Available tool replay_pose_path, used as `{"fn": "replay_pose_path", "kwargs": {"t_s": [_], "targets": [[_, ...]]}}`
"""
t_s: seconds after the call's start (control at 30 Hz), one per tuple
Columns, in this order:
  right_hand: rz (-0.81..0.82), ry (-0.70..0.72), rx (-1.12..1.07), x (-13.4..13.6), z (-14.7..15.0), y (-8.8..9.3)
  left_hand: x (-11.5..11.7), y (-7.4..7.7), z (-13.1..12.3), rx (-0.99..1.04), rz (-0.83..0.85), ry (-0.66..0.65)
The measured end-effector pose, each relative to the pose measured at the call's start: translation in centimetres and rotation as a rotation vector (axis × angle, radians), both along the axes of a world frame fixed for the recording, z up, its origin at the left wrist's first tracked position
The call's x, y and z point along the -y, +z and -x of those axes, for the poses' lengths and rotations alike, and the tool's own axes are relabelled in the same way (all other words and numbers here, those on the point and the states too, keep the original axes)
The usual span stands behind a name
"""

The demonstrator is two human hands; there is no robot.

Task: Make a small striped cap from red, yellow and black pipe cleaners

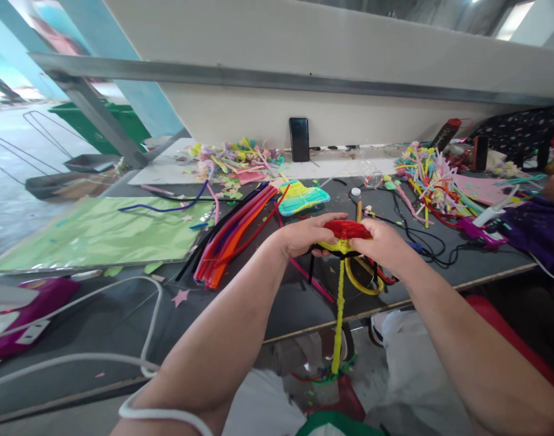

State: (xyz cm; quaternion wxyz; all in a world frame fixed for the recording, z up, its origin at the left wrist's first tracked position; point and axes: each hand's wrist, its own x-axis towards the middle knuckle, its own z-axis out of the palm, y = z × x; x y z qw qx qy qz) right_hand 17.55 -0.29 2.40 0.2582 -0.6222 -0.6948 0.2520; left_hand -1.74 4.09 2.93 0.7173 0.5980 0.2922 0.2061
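Both hands meet over the near edge of the dark table [122, 321]. My left hand [304, 233] and my right hand [381, 242] are each closed round a small craft piece of red and yellow pipe cleaners [346, 230]. A long yellow pipe-cleaner stem [338, 315] hangs straight down from it, past the table edge. A yellow loop [361, 281] and black strands dangle below the hands. A bundle of red, orange and black pipe cleaners [234, 236] lies just left of my left hand.
A green sheet [99, 233] lies at left, a white cable [149, 321] and a magenta tool [17, 315] nearer. Piles of coloured scraps [234, 160] and pipe cleaners [428, 178] sit behind. A phone [299, 139] leans on the back wall. Black cords [417, 236] trail right.
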Motion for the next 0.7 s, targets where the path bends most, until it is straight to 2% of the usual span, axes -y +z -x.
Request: {"fn": "replay_pose_path", "kwargs": {"t_s": [0.27,0.7], "targets": [[0.008,-0.019,0.015,0.0,0.3,0.3,-0.6,-0.6,0.3,-0.005,-0.036,-0.058],[0.021,-0.045,0.043,0.2,0.8,0.9,-0.6,-1.2,-0.1,-0.024,-0.082,-0.012]]}}
